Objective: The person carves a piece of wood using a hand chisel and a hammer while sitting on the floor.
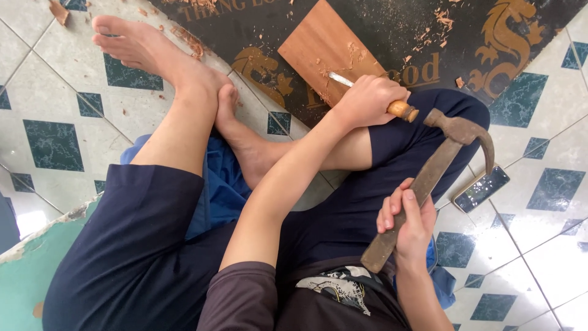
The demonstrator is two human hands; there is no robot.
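I sit on the floor with my legs folded. My left hand (366,98) grips a chisel (399,108) by its wooden handle, and its metal blade rests on a brown wooden board (318,46). Wood shavings lie on the board around the blade tip. My right hand (409,224) holds a rusty claw hammer (429,175) by its wooden handle. The hammer head hangs just right of the chisel's butt end, close to it but apart.
The board lies on a black mat (392,30) with gold dragon prints, strewn with chips. A phone (482,188) lies on the tiled floor (49,79) at my right knee. My bare feet (153,52) rest left of the board. A green panel edge (37,257) is at lower left.
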